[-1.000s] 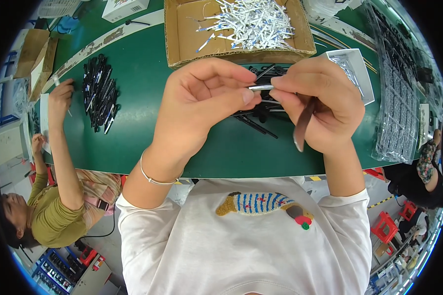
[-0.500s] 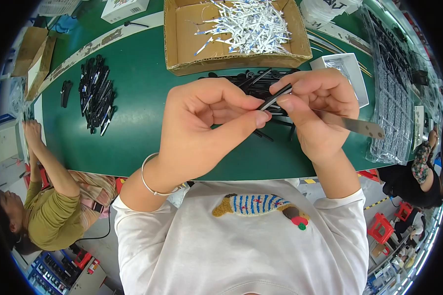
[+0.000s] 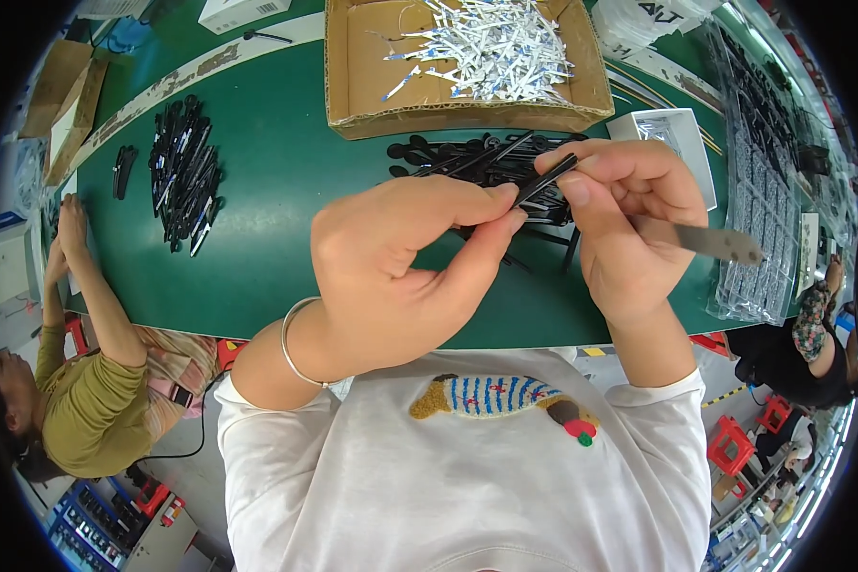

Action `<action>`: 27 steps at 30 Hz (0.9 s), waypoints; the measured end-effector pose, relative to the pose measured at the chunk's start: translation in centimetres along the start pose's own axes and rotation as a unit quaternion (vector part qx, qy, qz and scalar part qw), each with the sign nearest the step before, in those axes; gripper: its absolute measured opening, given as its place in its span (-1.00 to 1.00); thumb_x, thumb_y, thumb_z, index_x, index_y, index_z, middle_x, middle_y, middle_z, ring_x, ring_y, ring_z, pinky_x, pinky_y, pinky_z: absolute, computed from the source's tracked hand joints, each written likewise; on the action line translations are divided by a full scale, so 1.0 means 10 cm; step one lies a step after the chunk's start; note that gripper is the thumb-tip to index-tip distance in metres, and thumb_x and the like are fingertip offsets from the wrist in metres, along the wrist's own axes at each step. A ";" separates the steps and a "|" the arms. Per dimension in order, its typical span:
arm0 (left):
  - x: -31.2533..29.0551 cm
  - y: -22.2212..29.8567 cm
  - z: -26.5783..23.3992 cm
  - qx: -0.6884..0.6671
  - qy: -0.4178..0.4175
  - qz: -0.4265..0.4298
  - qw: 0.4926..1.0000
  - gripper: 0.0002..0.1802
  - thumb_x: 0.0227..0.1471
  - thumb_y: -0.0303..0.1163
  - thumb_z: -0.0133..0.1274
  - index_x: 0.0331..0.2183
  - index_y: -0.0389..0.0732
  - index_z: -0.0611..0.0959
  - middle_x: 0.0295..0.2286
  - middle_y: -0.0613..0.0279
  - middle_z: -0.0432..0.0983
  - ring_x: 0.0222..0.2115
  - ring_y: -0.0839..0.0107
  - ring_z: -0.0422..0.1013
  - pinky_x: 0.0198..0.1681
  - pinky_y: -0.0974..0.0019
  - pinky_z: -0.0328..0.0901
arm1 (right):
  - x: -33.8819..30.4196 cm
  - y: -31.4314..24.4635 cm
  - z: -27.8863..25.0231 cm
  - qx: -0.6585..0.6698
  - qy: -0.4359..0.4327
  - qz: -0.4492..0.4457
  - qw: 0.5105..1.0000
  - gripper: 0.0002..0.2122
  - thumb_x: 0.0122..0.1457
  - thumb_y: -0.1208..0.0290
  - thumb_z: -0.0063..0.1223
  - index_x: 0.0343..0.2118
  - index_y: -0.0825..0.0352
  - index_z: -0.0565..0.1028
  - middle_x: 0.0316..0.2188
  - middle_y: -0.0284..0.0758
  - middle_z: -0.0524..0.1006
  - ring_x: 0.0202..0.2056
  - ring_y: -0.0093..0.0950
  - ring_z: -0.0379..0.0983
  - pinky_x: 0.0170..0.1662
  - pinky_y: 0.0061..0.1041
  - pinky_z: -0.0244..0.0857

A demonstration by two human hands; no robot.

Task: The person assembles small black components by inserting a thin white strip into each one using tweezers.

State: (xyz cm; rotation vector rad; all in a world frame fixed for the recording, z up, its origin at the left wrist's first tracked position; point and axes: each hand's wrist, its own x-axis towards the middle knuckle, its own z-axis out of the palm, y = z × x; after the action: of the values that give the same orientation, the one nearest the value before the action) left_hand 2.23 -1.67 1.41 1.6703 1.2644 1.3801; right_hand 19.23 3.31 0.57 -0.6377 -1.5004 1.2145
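My left hand (image 3: pixel 391 262) pinches the near end of a slim black plastic strip (image 3: pixel 547 178) between thumb and forefinger. At the strip's far end, the thumb and forefinger of my right hand (image 3: pixel 634 214) close on it. Tucked in that same right hand is a flat metal tool (image 3: pixel 720 244) that looks like tweezers, its back end sticking out to the right; its tips are hidden by my fingers. Just beyond and beneath both hands lies a heap of long black parts with round ends (image 3: pixel 453 157), partly covered by my fingers.
A cardboard box (image 3: pixel 467 119) of white-and-blue slips stands at the back. Right of it are a small white box (image 3: pixel 691 157) and clear plastic trays (image 3: pixel 758 229). Another black pile (image 3: pixel 186 181) lies left on the green table (image 3: pixel 257 238). A co-worker (image 3: pixel 95 381) sits at far left.
Both hands have shifted slightly right with the black strip. My left fingers now sit lower on it, so more of the strip shows between the hands. The co-worker's hands at left have moved.
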 end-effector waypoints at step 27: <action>0.01 -0.03 0.05 0.085 0.020 0.113 0.990 -0.83 -0.25 -0.77 0.16 -0.48 -0.41 0.59 -0.49 0.04 0.57 -0.49 0.40 0.52 -0.42 0.47 0.40 | 0.01 -0.03 0.00 0.013 0.019 0.019 1.000 -0.86 -0.03 0.72 0.03 -0.38 0.43 0.38 -0.49 -0.23 0.47 -0.38 -0.37 0.46 -0.23 -0.44 0.34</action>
State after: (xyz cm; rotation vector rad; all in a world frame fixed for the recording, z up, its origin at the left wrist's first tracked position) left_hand 2.59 -1.45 1.06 1.9619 1.2771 1.4789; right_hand 19.25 3.35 0.87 -0.6718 -1.4441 1.2423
